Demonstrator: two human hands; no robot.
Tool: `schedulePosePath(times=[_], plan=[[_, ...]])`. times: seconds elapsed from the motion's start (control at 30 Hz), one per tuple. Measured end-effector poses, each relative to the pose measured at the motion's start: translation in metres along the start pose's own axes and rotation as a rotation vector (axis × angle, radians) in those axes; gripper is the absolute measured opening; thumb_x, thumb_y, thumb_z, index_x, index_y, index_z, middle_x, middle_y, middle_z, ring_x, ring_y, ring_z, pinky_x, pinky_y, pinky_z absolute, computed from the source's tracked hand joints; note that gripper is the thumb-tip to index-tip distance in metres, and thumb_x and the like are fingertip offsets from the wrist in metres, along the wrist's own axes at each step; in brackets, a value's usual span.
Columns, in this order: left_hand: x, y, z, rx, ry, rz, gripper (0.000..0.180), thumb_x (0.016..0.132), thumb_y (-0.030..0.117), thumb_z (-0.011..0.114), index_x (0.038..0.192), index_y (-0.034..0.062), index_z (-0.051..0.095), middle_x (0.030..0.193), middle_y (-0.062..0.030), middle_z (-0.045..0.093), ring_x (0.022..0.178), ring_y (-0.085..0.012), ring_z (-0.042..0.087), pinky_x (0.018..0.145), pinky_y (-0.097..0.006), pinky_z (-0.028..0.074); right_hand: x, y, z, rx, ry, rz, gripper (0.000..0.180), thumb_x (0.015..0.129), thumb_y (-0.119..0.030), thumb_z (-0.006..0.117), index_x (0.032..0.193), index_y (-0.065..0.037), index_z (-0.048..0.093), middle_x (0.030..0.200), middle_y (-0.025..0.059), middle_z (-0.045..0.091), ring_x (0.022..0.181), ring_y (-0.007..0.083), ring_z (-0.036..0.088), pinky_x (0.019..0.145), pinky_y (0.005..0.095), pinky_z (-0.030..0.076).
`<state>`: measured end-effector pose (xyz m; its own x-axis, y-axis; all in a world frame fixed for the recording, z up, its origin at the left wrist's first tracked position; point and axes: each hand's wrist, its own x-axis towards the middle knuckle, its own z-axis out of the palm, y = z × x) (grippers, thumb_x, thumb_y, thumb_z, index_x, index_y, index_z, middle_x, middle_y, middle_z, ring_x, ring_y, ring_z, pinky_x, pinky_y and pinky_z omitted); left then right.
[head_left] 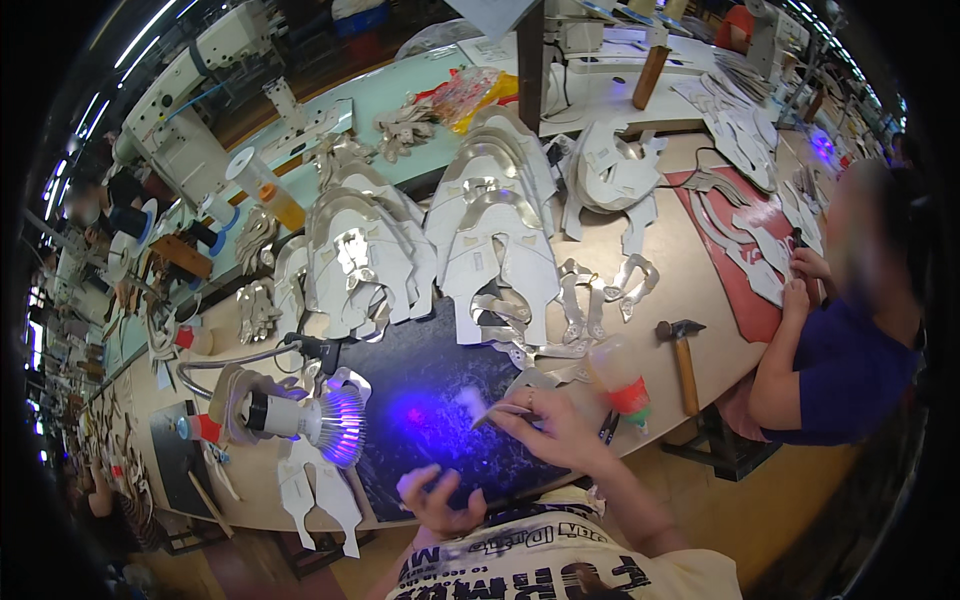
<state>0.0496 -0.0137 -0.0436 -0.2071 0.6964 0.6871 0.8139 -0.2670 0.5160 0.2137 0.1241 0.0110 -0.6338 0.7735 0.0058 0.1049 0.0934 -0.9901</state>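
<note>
My right hand (552, 432) pinches a small flat greyish piece (497, 413), tilted over the dark work mat (400, 350). Its exact kind is too small to make out. Close to the mat's near edge, my left hand (440, 502) has its fingers apart and holds nothing. A lamp with a finned head (335, 425) casts blue-violet light onto the mat, left of my hands. Beyond the mat lie stacked white and silver shoe-upper pieces (500, 255). A clear bottle with a red band and green tip (625, 385) lies just right of my right hand.
A hammer (683, 365) rests on the table at right. Another white cut piece (318, 490) overhangs the front edge at left. At far right, a person in a blue shirt (845, 375) handles pieces by a red mat (745, 260). A sewing machine (180, 120) stands back left.
</note>
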Motion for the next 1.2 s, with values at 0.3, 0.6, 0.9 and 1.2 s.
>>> schedulePosePath(times=[0.3, 0.6, 0.9, 1.2], plan=[[0.030, 0.007, -0.002, -0.458, -0.287, -0.553, 0.024, 0.088, 0.001, 0.064, 0.111, -0.0004, 0.070, 0.085, -0.0112, 0.072, 0.075, -0.0238, 0.067, 0.085, -0.036, 0.047, 0.037, -0.022, -0.045, -0.175, -0.589, -0.376, 0.034, 0.095, -0.030, 0.064, 0.117, -0.003, 0.067, 0.107, 0.0146, 0.066, 0.095, 0.0266, 0.065, 0.083, 0.0369, 0.052], [0.022, -0.008, -0.026, -0.322, -0.273, -0.427, 0.025, 0.092, 0.000, 0.059, 0.115, 0.0026, 0.068, 0.094, -0.0111, 0.073, 0.081, -0.0240, 0.066, 0.079, -0.034, 0.048, 0.222, 0.092, -0.166, -0.612, 0.336, 0.148, 0.043, 0.086, -0.029, 0.071, 0.119, -0.001, 0.065, 0.093, 0.0140, 0.071, 0.085, 0.0266, 0.070, 0.079, 0.0368, 0.053], [0.008, -0.015, -0.033, -0.341, -0.239, -0.488, 0.025, 0.101, 0.002, 0.048, 0.121, -0.0013, 0.062, 0.094, -0.0141, 0.072, 0.087, -0.0199, 0.069, 0.081, -0.031, 0.052, 0.237, 0.120, -0.176, -0.522, 0.349, 0.207, 0.042, 0.085, -0.020, 0.072, 0.118, 0.004, 0.063, 0.079, 0.0032, 0.066, 0.070, 0.0114, 0.061, 0.066, 0.0267, 0.049], [0.015, -0.010, -0.029, -0.394, -0.200, -0.468, 0.028, 0.095, 0.000, 0.055, 0.121, 0.0037, 0.066, 0.091, -0.0093, 0.074, 0.077, -0.0189, 0.062, 0.076, -0.032, 0.047, 0.235, 0.115, -0.168, -0.468, 0.355, 0.089, 0.037, 0.084, -0.015, 0.072, 0.116, 0.001, 0.062, 0.089, 0.0056, 0.066, 0.078, 0.0119, 0.062, 0.073, 0.0265, 0.050]])
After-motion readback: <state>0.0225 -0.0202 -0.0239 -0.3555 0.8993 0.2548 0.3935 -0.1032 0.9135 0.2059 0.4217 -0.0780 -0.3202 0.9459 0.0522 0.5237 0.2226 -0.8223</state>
